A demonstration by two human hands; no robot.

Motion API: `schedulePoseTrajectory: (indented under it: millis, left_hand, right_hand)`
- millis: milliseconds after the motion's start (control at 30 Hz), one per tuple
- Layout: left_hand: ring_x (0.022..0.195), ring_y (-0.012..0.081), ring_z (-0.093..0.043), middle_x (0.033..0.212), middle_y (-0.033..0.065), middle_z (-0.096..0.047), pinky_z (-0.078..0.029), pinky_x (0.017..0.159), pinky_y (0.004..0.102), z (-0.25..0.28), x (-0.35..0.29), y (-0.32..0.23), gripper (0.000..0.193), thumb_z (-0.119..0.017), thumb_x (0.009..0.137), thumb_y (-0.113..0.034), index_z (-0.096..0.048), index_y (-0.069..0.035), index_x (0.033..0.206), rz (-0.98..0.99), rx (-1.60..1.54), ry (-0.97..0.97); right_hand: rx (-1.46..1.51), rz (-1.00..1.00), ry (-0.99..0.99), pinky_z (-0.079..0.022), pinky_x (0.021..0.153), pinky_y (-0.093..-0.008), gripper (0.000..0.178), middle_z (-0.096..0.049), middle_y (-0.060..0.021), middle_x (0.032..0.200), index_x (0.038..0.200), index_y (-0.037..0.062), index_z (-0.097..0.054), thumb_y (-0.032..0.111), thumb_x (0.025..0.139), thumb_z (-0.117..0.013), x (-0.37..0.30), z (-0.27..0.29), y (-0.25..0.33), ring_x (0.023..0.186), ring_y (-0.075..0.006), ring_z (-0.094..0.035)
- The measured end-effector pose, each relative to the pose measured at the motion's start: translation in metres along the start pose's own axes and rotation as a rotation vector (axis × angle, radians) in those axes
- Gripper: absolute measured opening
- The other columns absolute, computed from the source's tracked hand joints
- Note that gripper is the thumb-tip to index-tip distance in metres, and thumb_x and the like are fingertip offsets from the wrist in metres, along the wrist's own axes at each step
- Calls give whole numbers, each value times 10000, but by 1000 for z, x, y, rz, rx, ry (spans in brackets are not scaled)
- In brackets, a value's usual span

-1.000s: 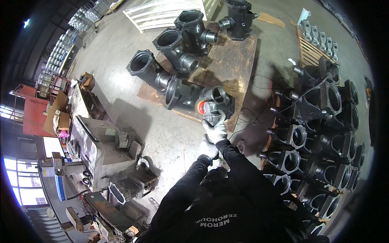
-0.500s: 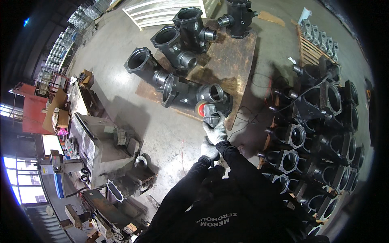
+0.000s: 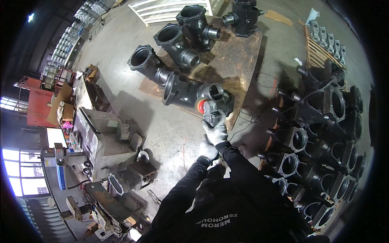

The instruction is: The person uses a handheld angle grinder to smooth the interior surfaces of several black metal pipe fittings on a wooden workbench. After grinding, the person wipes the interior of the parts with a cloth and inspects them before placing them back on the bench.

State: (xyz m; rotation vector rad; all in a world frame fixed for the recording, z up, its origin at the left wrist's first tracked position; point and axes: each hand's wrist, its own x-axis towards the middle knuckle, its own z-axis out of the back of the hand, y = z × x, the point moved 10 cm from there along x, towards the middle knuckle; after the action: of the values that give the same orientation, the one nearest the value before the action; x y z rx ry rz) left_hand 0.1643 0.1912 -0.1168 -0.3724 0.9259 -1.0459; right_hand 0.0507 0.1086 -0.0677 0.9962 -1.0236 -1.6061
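Observation:
Both my hands wear pale grey gloves and hold an angle grinder (image 3: pixel 210 111) with a red and tan disc (image 3: pixel 200 105). My right hand (image 3: pixel 216 130) wraps round its body just behind the grey head. Lower and closer to me, my left hand (image 3: pixel 208 149) is closed round the rear of the tool, which it mostly hides. The disc is at the side of a black cast valve body (image 3: pixel 184 92), just below its bare-metal round port (image 3: pixel 213 92). Whether disc and casting touch, I cannot tell. That casting lies on its side at the near edge of a wooden board (image 3: pixel 239 69).
Several more black castings (image 3: pixel 169 40) stand on the board. On my right, many similar castings (image 3: pixel 298 139) are stacked on a pallet, a black cable (image 3: pixel 312 92) across them. Cords (image 3: pixel 253 115) lie on the floor by the board. A cluttered workbench (image 3: pixel 91 125) stands left.
The view has shifted slightly. The grinder disc sits a little higher against the casting, by its port. Both hands keep their grip.

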Motion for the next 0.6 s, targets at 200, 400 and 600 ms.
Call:
schedulePoseTrajectory:
  millis: [200, 400, 600]
  left_hand:
    - [1153, 310, -665, 1242, 202, -678, -519, 958, 378, 4, 1, -29, 743, -743, 871, -387, -399, 47, 1366, -168, -168, 24]
    - [1144, 292, -675, 1241, 201, -683, -523, 954, 369, 1, 16, -21, 733, -759, 866, -369, -409, 53, 1353, -253, -447, 30]
    - [1073, 311, -709, 1169, 205, -713, -551, 891, 385, -7, 44, 14, 815, -804, 804, -422, -427, 48, 1352, -233, -388, -5]
  right_hand:
    - [-28, 81, 7, -552, 809, -515, 933, -703, -252, 1069, 1507, 191, -234, 461, 814, -797, 7, -2, 19, 949, -452, -701]
    - [49, 57, -4, -546, 803, -521, 922, -702, -252, 1057, 1502, 186, -228, 450, 822, -792, 10, -2, 25, 944, -446, -701]
    - [-23, -9, 47, -533, 917, -472, 893, -662, -257, 1177, 1485, 116, -262, 336, 830, -827, 16, -13, 27, 1088, -408, -668]
